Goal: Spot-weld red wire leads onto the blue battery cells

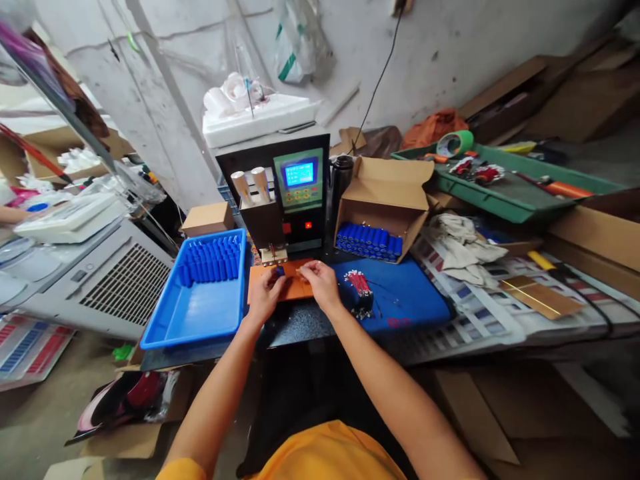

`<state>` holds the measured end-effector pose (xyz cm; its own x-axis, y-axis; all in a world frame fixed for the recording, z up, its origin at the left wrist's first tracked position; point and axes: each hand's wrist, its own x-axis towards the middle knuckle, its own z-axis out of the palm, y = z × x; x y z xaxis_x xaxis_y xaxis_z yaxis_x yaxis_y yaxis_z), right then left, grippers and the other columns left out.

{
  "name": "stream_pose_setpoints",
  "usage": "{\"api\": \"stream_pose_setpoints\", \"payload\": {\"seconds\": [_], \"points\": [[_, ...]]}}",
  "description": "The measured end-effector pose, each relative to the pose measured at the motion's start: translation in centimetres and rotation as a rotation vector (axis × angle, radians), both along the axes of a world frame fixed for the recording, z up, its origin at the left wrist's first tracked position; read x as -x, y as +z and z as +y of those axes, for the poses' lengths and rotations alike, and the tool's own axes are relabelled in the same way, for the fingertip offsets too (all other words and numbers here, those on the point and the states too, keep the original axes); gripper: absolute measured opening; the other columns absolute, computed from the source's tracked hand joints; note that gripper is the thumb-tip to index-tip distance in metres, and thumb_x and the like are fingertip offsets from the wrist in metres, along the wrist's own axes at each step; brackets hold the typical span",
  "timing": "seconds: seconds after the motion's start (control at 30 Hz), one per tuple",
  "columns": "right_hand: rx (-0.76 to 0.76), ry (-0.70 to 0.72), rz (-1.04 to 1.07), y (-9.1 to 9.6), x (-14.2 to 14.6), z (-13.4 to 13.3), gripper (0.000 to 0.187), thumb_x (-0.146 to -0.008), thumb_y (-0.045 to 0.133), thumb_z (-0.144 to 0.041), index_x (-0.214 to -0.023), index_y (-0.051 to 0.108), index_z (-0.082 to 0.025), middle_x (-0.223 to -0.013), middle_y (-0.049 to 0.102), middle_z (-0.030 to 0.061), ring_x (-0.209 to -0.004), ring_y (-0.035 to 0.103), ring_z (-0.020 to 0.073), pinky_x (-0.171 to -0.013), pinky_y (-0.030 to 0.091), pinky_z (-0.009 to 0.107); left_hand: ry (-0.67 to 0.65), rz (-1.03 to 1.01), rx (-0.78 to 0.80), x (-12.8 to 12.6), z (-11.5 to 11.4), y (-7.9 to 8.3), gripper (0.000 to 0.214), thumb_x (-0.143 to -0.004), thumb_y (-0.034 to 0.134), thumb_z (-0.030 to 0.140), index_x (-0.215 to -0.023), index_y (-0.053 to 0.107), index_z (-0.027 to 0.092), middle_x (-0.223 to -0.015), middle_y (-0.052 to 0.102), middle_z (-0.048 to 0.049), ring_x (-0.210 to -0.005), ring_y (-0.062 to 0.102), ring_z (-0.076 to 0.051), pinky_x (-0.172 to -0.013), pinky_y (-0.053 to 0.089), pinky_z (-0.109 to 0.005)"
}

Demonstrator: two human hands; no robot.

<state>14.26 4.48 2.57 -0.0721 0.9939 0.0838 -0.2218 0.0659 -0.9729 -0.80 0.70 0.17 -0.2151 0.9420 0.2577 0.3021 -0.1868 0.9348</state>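
My left hand (265,291) is closed on a small blue cylindrical cell (279,271), holding it on the orange pad (295,291) just under the welding head (273,254) of the spot welder (293,193). My right hand (320,280) rests beside it with fingers pinched at the cell's end; what it pinches is too small to name. A bundle of red wires (359,285) lies on the blue mat (405,297) to the right of my right hand.
A blue tray (197,313) with a row of blue cells sits to the left. An open cardboard box (383,200) of blue cells stands at the right rear. A crumpled cloth (463,240), a green tray (505,190) with tools, and an air-conditioner unit (110,280) surround the bench.
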Motion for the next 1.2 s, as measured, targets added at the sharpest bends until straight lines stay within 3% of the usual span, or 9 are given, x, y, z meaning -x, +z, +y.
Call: {"api": "stream_pose_setpoints", "payload": {"seconds": [0.17,0.3,0.77,1.2], "points": [[0.045,0.062,0.034,-0.4,2.5,1.2,0.014,-0.067,0.066,-0.032,-0.067,0.058,-0.020,-0.064,0.063,0.0001,-0.063,0.060,0.0166,-0.063,0.049,0.029,0.005,0.024,-0.057,-0.2,-0.1,-0.1,0.028,-0.086,0.061,0.036,-0.106,0.068,0.017,-0.098,0.074,-0.0064,-0.087,0.070,-0.019,-0.081,0.056,-0.031],[-0.006,0.102,-0.030,-0.7,3.5,1.7,0.011,-0.070,0.062,-0.029,-0.066,0.060,-0.020,-0.068,0.067,0.0017,-0.068,0.063,0.0185,-0.066,0.050,0.029,0.025,0.043,-0.066,-0.2,0.0,-0.3,0.030,-0.087,0.060,0.033,-0.110,0.068,0.017,-0.100,0.074,-0.0070,-0.088,0.070,-0.019,-0.082,0.056,-0.031],[-0.096,0.060,-0.166,-0.3,3.7,1.1,0.009,-0.075,0.060,-0.025,-0.075,0.066,-0.018,-0.078,0.073,0.0035,-0.075,0.067,0.0204,-0.069,0.049,0.029,0.056,0.094,-0.041,-0.1,-0.1,-0.4,0.025,-0.087,0.059,0.031,-0.106,0.067,0.017,-0.079,0.069,-0.0020,-0.067,0.062,-0.014,-0.063,0.048,-0.023],[-0.104,0.074,-0.226,-0.6,3.6,1.3,0.008,-0.078,0.062,-0.024,-0.078,0.068,-0.019,-0.080,0.073,0.0030,-0.077,0.067,0.0198,-0.071,0.049,0.028,0.068,0.105,-0.040,0.0,-0.1,-0.7,0.030,-0.088,0.059,0.033,-0.111,0.067,0.017,-0.088,0.072,-0.0043,-0.075,0.065,-0.016,-0.071,0.051,-0.026]]}}
